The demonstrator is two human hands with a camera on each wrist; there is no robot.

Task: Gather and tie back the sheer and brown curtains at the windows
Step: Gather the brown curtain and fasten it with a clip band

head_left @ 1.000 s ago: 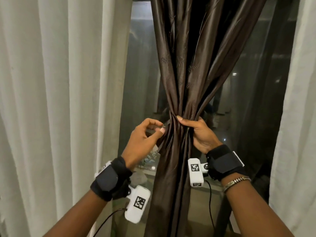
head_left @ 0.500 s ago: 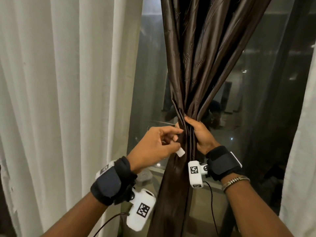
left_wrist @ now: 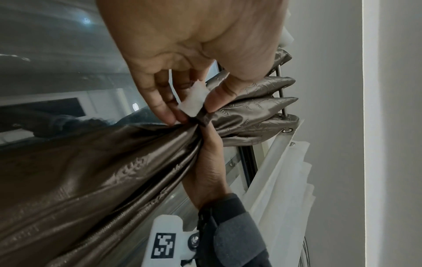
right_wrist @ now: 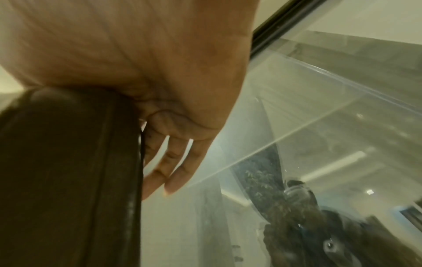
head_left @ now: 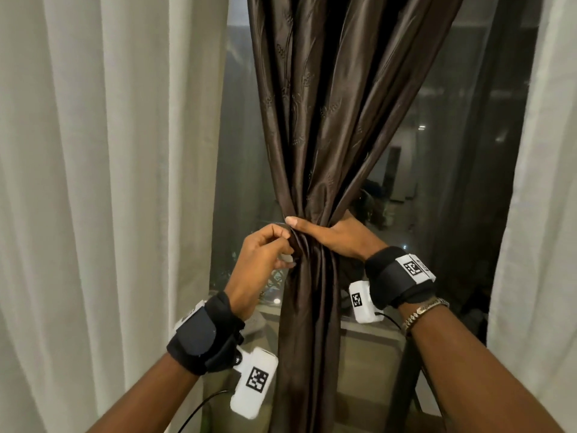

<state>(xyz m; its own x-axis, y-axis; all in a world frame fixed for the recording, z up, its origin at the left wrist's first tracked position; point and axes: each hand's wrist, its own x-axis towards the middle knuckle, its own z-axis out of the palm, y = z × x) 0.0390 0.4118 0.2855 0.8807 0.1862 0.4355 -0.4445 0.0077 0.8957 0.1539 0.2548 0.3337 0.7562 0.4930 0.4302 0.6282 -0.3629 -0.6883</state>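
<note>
- Mostly sheer curtains [head_left: 103, 182] are filling the left side of the head view, hanging in straight pleats; another sheer panel [head_left: 540, 214] is hanging at the right edge.
- Between them the window glass [head_left: 452, 182] is showing dark, with room lights reflecting in it.
- Brown curtain [head_left: 318, 120] is hanging in front of the glass at centre, gathered into a narrow waist at hand height, fanning out above and falling in a tight bundle below.
- Right hand [head_left: 337, 235] is wrapping around the gathered waist from the right side, thumb lying across the front folds; its grip is clamped on the brown curtain.
- Left hand [head_left: 262, 260] is sitting just beside the waist on the left, touching the fabric; its grip is pinching the end of a thin brown tie-back strap [left_wrist: 203, 119] with a small white tab [left_wrist: 195, 101] between thumb and fingertips, seen in the left wrist view.
- Black wrist straps with white tagged camera blocks are sitting on both forearms; a bracelet [head_left: 424, 312] is showing on the right wrist.
</note>
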